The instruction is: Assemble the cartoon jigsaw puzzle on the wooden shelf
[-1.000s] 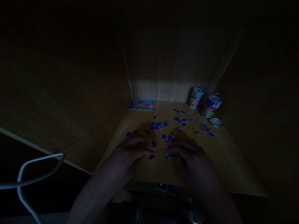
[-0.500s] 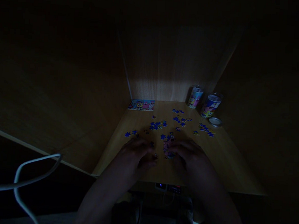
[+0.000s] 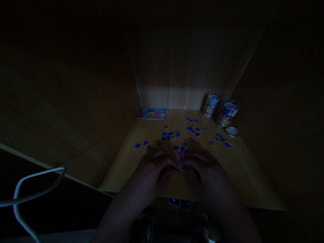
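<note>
Close to the table's front, a small cluster of joined puzzle pieces, pinkish with dark parts, lies between my hands. My left hand is closed in a pinch at the cluster's lower left edge, on a small puzzle piece mostly hidden by the fingers. On the other side, my right hand has curled fingers gripping the cluster's right edge. Loose blue pieces lie just beyond it. The light is very dim, so fine detail is lost.
More puzzle pieces are scattered over the wooden table. A picture card lies at the back left. Two printed cans stand at the back right, near a round lid. Wooden panels rise around; a white cable hangs left.
My left hand has moved right with the small piece, up against the joined cluster. My right hand has stayed nearly in place at the cluster's right edge.
</note>
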A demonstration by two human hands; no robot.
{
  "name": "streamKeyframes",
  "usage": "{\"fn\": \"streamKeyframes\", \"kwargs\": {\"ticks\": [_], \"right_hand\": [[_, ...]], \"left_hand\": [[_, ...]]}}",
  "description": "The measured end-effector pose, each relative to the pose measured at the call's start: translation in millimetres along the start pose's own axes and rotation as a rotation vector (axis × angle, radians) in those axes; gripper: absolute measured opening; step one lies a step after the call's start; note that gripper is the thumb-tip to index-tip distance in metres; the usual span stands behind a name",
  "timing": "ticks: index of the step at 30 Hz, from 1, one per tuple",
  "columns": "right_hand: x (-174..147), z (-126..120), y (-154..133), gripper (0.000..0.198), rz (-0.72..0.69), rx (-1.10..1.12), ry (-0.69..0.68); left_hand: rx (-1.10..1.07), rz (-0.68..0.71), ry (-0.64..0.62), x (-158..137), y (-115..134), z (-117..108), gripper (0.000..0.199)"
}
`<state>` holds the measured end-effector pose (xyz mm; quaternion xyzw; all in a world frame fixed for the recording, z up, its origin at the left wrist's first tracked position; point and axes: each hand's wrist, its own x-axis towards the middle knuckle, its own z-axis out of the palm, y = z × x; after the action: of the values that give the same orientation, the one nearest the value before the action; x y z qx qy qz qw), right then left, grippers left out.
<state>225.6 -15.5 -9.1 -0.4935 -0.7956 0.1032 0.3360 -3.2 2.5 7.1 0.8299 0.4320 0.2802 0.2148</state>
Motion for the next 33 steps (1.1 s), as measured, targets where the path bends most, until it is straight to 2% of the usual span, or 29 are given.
{"fn": "streamKeyframes", "kwargs": {"ticks": [18, 21, 24, 26, 29, 33], "right_hand": [[-0.5, -0.1, 1.1, 0.038, 0.014, 0.005, -0.031], [-1.0, 0.5, 1.9, 0.037, 0.008, 0.018, -0.022], [-2.1, 2.1, 3.2, 0.034, 0.017, 0.026, 0.001], [-2.7, 2.8, 3.8, 0.034, 0.022, 0.022, 0.01], [-2.8, 2.7, 3.7, 0.035, 0.013, 0.026, 0.008], [-2.0, 1.7, 3.1, 0.035, 0.009, 0.028, -0.003]], "left_hand": [[0.066, 0.124, -0.02, 0.9, 9.3, 0.7, 0.013], [0.062, 0.06, 0.076, -0.1, 5.2, -4.9, 0.016], [0.175, -0.073, 0.257, -1.4, -6.4, -14.6, 0.018], [0.232, -0.112, 0.31, -2.0, -15.3, -18.9, 0.019], [0.233, -0.095, 0.258, -2.4, -23.8, -18.1, 0.02], [0.233, -0.072, 0.183, -1.7, -23.2, -11.4, 0.022]]}}
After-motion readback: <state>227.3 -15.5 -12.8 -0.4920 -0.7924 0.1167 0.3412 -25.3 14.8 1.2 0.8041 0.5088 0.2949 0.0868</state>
